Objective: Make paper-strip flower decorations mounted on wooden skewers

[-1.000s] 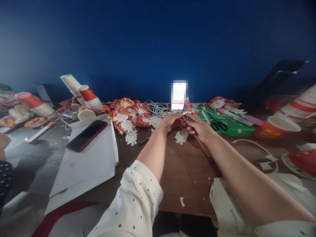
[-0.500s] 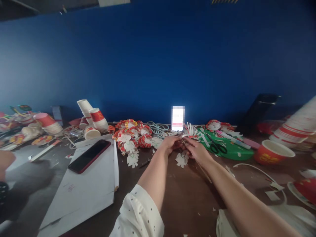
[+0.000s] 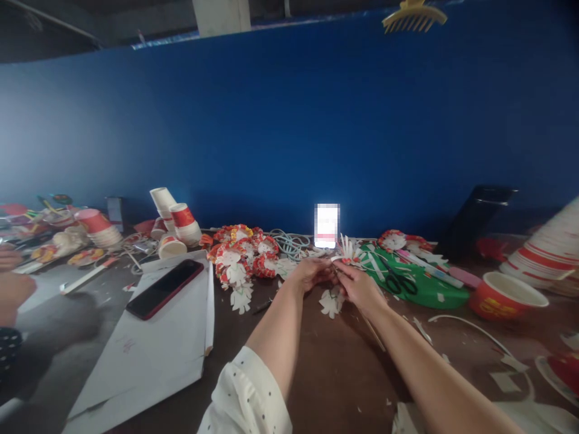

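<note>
Close together over the middle of the table, my left hand (image 3: pixel 312 272) and my right hand (image 3: pixel 359 288) are both closed, fingertips meeting. A small white paper strip (image 3: pixel 338 259) shows at the fingertips of the right hand; most of what the two hands pinch is hidden. Just below them is a white paper cut-out (image 3: pixel 331 302), and I cannot tell whether it hangs from the fingers or lies on the table. A thin stick (image 3: pixel 374 333) slants out beneath my right hand. Behind the fingers stands a piece with fanned white paper strips (image 3: pixel 349 248).
Left of my hands lie red and white paper crafts (image 3: pixel 233 259), then a phone (image 3: pixel 165 289) on a white board (image 3: pixel 149 355). To the right are black scissors (image 3: pixel 400 282) on a green sheet (image 3: pixel 438 295) and a red paper bowl (image 3: pixel 506 295). Another person's arm (image 3: pixel 15 286) is at far left.
The view has tilted up slightly, so the scene sits lower and a yellow claw-shaped clip shows more at the top. My hands stay together, with the fingers shifted slightly.
</note>
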The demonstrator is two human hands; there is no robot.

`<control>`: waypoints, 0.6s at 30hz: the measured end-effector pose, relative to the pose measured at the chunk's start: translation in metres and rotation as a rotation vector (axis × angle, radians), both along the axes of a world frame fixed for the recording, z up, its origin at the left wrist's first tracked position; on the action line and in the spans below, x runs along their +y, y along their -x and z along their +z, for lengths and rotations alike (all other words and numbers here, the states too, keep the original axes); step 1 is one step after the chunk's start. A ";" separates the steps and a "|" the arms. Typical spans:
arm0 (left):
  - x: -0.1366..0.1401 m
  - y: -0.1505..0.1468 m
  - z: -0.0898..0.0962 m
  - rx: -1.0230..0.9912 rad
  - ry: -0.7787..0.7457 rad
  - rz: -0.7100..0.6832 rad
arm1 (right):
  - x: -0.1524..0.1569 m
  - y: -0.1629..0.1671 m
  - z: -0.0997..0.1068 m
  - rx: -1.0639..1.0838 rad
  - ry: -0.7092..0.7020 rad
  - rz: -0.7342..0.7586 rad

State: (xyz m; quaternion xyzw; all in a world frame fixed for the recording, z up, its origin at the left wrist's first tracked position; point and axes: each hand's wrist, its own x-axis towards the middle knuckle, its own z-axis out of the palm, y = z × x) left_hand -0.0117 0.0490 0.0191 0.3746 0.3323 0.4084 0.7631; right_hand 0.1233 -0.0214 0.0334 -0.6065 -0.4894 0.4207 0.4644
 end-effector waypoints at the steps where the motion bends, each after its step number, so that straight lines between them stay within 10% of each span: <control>1: 0.000 0.001 -0.001 -0.004 -0.004 -0.009 | 0.002 -0.001 -0.003 0.006 -0.012 0.002; 18: -0.006 -0.001 0.010 0.089 0.022 0.028 | 0.007 -0.006 -0.019 -0.045 -0.068 0.028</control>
